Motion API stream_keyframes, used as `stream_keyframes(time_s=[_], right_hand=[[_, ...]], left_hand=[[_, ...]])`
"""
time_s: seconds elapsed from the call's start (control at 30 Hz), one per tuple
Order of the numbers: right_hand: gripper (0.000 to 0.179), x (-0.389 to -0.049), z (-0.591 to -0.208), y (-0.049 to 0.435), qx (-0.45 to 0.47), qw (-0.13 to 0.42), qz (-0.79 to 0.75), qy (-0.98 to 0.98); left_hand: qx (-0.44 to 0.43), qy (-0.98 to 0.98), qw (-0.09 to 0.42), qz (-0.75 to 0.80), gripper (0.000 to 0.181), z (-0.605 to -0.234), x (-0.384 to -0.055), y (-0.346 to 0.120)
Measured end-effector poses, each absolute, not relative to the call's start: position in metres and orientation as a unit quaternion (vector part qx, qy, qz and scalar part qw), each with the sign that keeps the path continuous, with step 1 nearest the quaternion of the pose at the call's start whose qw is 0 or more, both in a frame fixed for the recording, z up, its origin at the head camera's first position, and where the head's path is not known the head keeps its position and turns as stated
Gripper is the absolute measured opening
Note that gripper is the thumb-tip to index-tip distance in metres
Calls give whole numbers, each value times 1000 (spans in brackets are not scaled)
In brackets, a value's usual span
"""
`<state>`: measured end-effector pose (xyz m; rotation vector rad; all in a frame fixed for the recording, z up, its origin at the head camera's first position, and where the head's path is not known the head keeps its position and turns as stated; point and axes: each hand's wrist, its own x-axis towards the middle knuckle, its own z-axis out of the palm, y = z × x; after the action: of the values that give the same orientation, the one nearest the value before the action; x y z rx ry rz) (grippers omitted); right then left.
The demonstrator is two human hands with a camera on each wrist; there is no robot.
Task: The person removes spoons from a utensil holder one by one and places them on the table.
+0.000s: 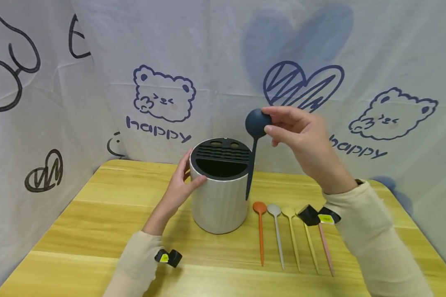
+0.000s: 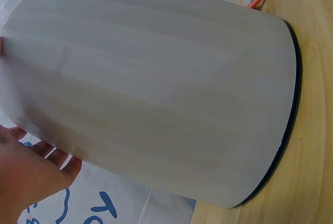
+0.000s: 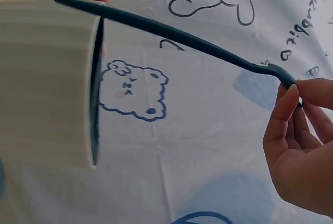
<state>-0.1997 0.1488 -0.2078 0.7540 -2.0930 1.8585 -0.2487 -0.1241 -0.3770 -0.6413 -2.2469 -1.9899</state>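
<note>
My right hand [image 1: 301,134] pinches a dark blue long-handled spoon [image 1: 258,123] by its round bowl, fingers above and thumb below. The handle hangs down, and its tip overlaps the right side of a whitish utensil holder [image 1: 219,206] in the head view. Seen from the right wrist, the spoon [image 3: 182,37] slants from the fingers past the holder's rim. The holder stands upright with a black slotted lid [image 1: 223,153] that has one large opening. My left hand [image 1: 178,181] grips the holder's upper left side, its thumb at the front rim and its fingers round the side.
On the wooden table [image 1: 96,231], right of the holder, several spoons lie in a row: an orange spoon [image 1: 261,231], a grey spoon [image 1: 277,231], a yellow spoon [image 1: 292,235], and others partly behind the right wrist's camera. A printed cloth [image 1: 215,49] hangs behind the table.
</note>
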Motion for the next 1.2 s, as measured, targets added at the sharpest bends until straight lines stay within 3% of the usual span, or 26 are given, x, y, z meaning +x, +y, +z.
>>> stream_keyframes(time_s=[0.33,0.8,1.2], right_hand=[[46,-205,-238,151,219,70,639,-734],[46,-210,-274,159,181,-13,660,-729],[52,-212,-300,164,149,-54,650,-744]], left_hand=[[-208,-733,40,-646,99,-379,-250,-124],[-203,-735,34,-646,97,-378,-249,-125],[-206,-733,35,-648,98,-378,-250,-124]])
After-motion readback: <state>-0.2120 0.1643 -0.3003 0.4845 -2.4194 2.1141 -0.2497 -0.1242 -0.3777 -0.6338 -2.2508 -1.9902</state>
